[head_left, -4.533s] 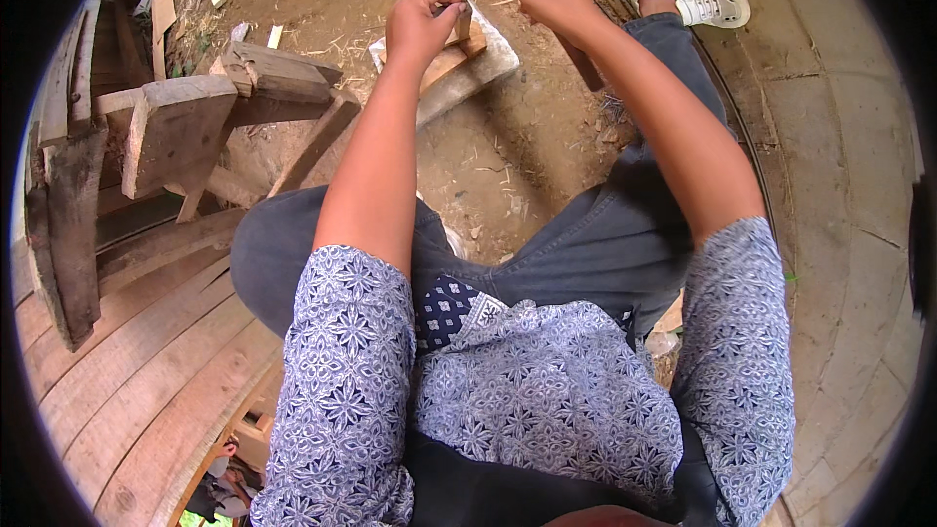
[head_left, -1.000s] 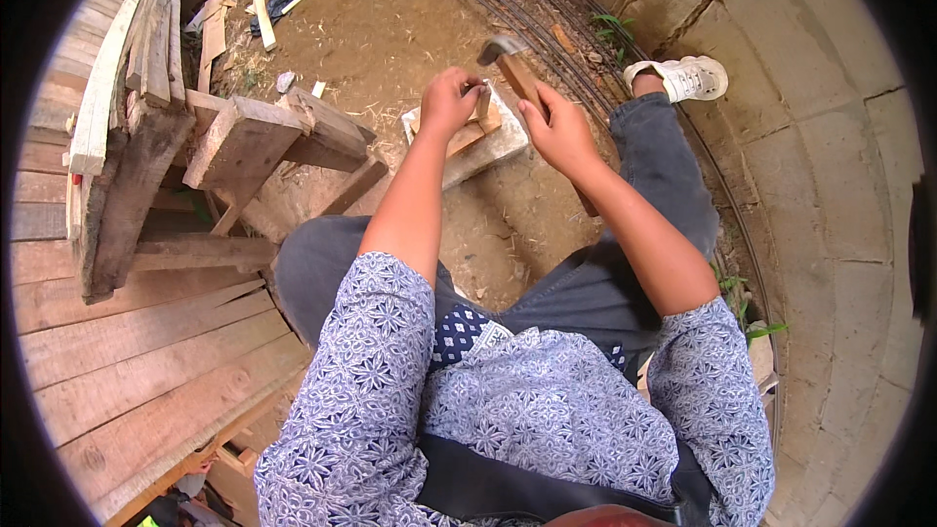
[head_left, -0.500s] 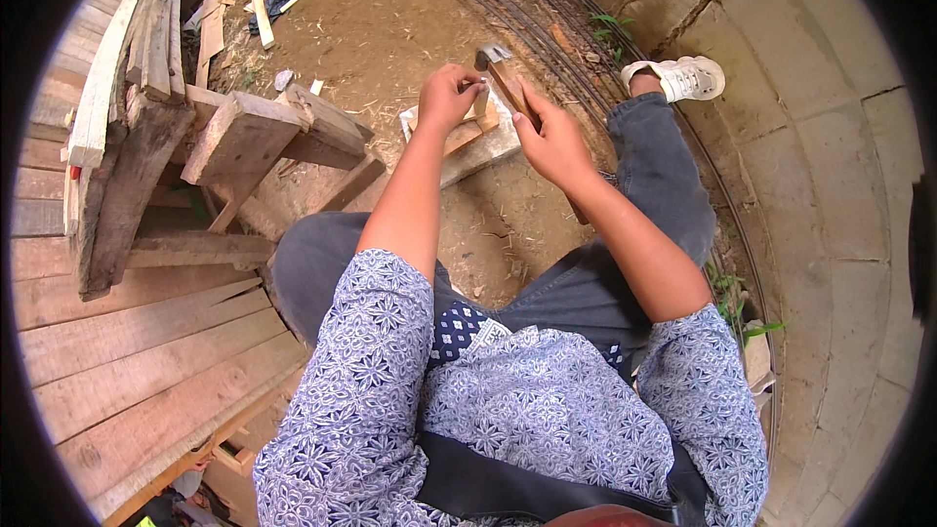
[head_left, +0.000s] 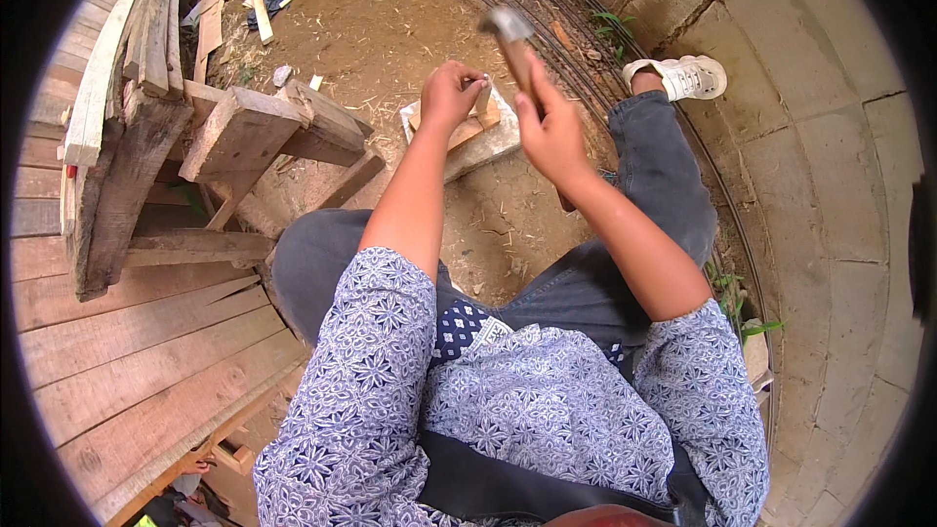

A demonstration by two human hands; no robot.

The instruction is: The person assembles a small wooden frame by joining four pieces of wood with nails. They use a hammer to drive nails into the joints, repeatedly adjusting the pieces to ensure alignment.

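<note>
My right hand point(head_left: 554, 132) is wrapped round the wooden handle of a claw hammer point(head_left: 515, 57), whose metal head is raised and blurred by motion. Small wooden pieces point(head_left: 466, 134) lie on a pale stone block point(head_left: 498, 148) on the ground, with a short piece point(head_left: 483, 101) standing up among them. Just beside that upright piece, my left hand point(head_left: 452, 96) is closed in a pinch. Whatever its fingertips hold is too small to make out.
A rough wooden bench point(head_left: 244, 137) with boards stacked on it stands at left, near my knee. Wooden planks point(head_left: 166, 371) lie at lower left. Along the concrete block wall point(head_left: 820, 137) on the right run long dark rods point(head_left: 576, 54). Wood scraps point(head_left: 258, 0) lie at far left.
My right hand has lifted the hammer up and away from the upright wooden piece. The left hand keeps its pinch in nearly the same place.
</note>
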